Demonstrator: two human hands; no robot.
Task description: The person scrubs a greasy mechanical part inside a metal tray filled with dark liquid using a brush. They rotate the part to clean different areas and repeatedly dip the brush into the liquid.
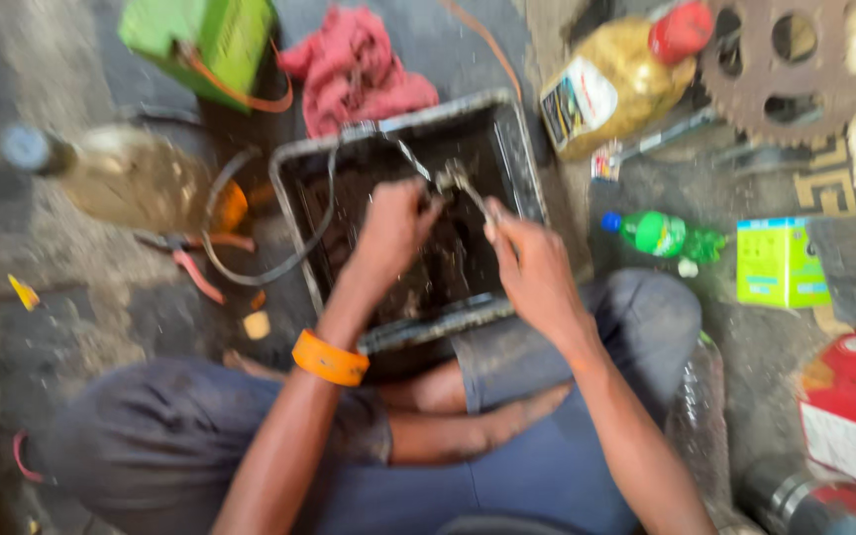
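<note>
Both my hands are over a black, grimy metal tray [513, 129] on the floor in front of my crossed legs. My left hand [393, 226], with an orange band at the wrist, is closed on a small metal part [453, 178] with a cable attached. My right hand [535, 266] pinches a thin metal tool or rod that reaches to the same part. A dark cable [301, 250] loops out of the tray to the left. The picture is blurred, so the part's exact shape is unclear.
A red rag [354, 69] and green box [205, 40] lie behind the tray. A yellow oil bottle [616, 79], rusty sprocket [795, 54], green bottle [664, 236] and green carton [780, 263] are at right. Pliers [190, 260] and a glass bottle [121, 173] lie left.
</note>
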